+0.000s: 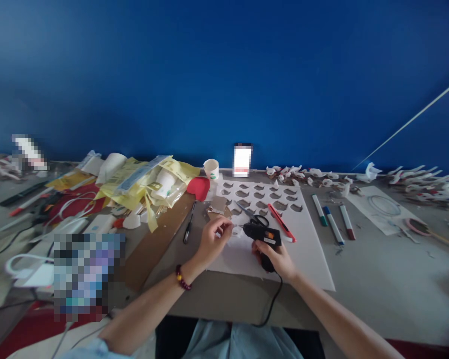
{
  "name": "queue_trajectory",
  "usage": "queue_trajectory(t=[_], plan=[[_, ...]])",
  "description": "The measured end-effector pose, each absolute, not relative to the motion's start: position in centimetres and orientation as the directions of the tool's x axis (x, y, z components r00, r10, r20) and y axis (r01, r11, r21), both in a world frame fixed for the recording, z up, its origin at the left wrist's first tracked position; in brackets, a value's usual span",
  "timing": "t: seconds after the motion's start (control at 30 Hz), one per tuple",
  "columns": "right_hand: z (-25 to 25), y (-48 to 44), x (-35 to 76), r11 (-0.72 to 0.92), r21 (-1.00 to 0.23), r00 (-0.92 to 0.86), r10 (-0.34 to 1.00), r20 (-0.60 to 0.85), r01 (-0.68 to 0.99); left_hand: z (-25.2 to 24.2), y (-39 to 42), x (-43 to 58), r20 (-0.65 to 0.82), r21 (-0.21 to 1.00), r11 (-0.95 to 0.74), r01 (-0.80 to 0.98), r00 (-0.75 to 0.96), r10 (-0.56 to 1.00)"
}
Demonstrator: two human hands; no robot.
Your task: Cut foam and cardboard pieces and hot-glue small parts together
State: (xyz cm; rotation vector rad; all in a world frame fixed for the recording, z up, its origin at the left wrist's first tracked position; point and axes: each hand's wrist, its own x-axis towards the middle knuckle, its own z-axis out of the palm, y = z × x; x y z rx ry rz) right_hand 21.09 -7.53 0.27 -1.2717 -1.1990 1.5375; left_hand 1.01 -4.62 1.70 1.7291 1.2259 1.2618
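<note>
My right hand is wrapped round the handle of a black glue gun, its nozzle pointing left. A black cord hangs from the gun over the table's front edge. With thumb and fingers pinched together, my left hand holds a small white paper piece right at the nozzle tip. Whether glue is coming out is too small to see. Both hands are above a white sheet with rows of curved cut-outs. On that sheet lie scissors with dark handles and a red utility knife.
Left of the sheet are a black pen, a brown board, yellow packaging and cables. A paper cup and a phone stand behind. To the right lie several markers and white paper pieces.
</note>
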Motion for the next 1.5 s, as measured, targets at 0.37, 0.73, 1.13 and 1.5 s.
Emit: queue_trajectory(t=[0.37, 0.73, 1.13, 1.5], plan=[[-0.9, -7.4, 21.2, -0.169, -0.984, -0.195, 0.965, -0.177, 0.060, 1.9, -4.8, 1.0, 0.314, 0.893, -0.335, 0.302, 0.116, 0.942], [0.3, -7.1, 21.0, -0.259, -0.957, -0.105, 0.956, -0.273, 0.128, 1.7, -4.7, 1.0, 0.371, 0.883, -0.382, 0.273, 0.092, 0.924], [2.9, -6.6, 24.4, -0.049, -0.926, -0.166, 0.979, -0.119, 0.375, 2.1, -4.1, 0.7, 0.389, 0.894, -0.365, 0.260, -0.045, 0.920], [0.6, -11.3, 24.5, -0.196, -0.710, 0.210, 0.975, -0.070, 0.676, 1.8, -4.2, 0.6, 0.361, 0.903, -0.345, 0.255, -0.014, 0.933]])
